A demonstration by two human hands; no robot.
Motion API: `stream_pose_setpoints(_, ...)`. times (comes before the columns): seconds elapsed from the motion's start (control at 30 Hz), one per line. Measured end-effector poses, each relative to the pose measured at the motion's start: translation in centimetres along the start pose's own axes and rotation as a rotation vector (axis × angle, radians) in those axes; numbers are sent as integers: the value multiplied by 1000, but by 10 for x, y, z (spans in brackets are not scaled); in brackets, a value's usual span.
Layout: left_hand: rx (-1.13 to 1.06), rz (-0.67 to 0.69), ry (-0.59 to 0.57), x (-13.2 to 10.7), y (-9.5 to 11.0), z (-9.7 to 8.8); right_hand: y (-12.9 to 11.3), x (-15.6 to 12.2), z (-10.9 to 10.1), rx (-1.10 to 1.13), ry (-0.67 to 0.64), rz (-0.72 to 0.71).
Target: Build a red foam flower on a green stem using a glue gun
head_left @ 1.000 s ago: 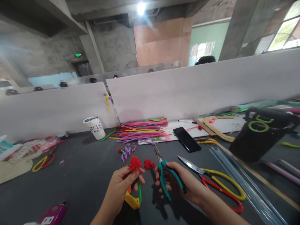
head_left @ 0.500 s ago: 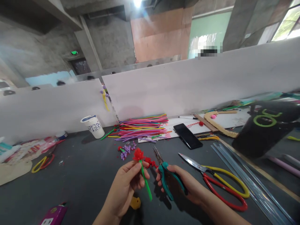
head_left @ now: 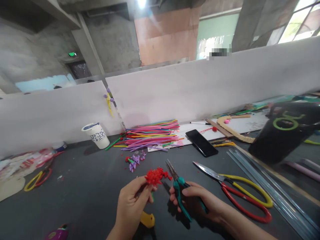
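Observation:
My left hand (head_left: 133,201) pinches a red flower (head_left: 154,176) made of fuzzy craft stem, its head tilted toward me and its green stem (head_left: 153,196) mostly hidden by the fingers. Small red pieces (head_left: 166,175) show just right of the flower. In my right hand (head_left: 197,196) are needle-nose pliers (head_left: 179,181) with teal handles, the jaws slightly apart and pointing up and away, close to the flower but not on it. A yellow-handled tool (head_left: 148,220), partly hidden, lies beneath my left wrist. Small purple pieces (head_left: 135,162) lie beyond the flower.
Large scissors (head_left: 240,190) lie right of my hands, beside clear plastic strips (head_left: 270,193) and a black container (head_left: 282,130). Behind are a phone (head_left: 201,142), a pile of coloured fuzzy stems (head_left: 152,135) and a white cup (head_left: 97,136). Smaller scissors (head_left: 37,180) lie at left.
The flower has turned in my left fingers, so its head faces me and less green stem shows. The pliers stay in my right hand. The view has shifted slightly.

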State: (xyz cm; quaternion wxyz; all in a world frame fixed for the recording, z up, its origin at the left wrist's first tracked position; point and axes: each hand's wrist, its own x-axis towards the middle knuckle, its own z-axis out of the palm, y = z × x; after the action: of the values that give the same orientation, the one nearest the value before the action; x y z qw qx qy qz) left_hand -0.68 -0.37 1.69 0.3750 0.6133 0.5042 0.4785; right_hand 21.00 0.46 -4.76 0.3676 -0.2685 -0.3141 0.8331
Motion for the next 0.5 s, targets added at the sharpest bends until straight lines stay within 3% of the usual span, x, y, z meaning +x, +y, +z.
stream_pose_setpoints(0.23, -144, -31, -48, -2, -1, 3, -1, -4, 4, -49, -46, -7)
stream_pose_setpoints(0.37, -11, 156, -18, -9, 0, -6, 1, -7, 12, -107, -49, -21)
stream_pose_setpoints(0.5, 146, 290, 89, -18, 3, -13, -3, -10, 29, -194, 27, -83)
